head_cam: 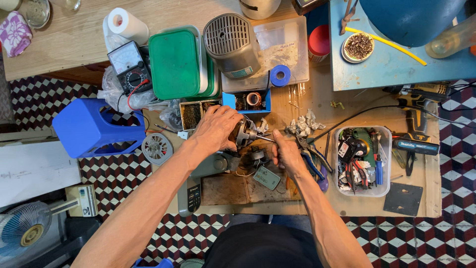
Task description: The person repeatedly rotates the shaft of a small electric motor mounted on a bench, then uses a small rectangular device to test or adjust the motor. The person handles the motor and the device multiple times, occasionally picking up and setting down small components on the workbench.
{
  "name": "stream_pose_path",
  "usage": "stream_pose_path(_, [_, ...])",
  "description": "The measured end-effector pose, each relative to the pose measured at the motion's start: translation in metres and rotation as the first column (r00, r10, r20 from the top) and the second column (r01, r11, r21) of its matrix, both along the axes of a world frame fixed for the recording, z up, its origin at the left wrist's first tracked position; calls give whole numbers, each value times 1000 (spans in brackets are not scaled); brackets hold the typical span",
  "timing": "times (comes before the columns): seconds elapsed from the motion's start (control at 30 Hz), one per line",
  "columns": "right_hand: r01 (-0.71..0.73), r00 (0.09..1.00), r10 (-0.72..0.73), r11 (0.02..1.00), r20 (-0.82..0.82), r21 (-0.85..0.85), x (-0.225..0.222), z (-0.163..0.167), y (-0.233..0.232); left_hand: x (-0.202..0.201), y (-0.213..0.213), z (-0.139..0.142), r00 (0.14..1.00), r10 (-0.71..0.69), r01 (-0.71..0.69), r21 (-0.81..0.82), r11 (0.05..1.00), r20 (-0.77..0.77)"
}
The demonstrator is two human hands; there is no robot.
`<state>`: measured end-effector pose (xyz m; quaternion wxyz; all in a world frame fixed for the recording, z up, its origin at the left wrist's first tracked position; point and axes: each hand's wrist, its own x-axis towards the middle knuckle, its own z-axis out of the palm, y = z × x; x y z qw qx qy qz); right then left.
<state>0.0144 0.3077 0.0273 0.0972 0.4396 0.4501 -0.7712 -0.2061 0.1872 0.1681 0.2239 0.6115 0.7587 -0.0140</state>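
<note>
At centre frame the left hand (215,128) clasped the fan motor (244,133) while the right hand (283,153) gripped a thin tool (263,138) against its shaft, which looked liable to slip and gouge the windings.

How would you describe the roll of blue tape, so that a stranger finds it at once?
Start at the big grey motor housing lying at the top middle of the bench. Just to its lower right, on the edge of the clear plastic tray, stands the roll of blue tape. It is the only small blue ring with a hole there.
</note>
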Motion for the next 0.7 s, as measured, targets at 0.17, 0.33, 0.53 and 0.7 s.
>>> stream_pose_path(0.17, [82, 969, -85, 996, -234, -22, -4, -1, -3, 1, 0, 1, 1000, 1, -1, -6, 1000, -19])
stream_pose_path(0.33, [161, 953, -184, 981, -239, -110, -9, 2, 0, 3, 0, 1, 999, 25, -24, 23, 999, -38])
stream_pose_path(0.53, [213, 930, -247, 966, -271, -147, -7, 0, -2, 5, -2, -1, 998, 45, -44, 19, 999, -33])
stream_pose_path(0.7, [199, 943, -223, 973, -249, -116, -7, -2, -1, 5, -2, 0, 998, 57, -57, 3, 998, -34])
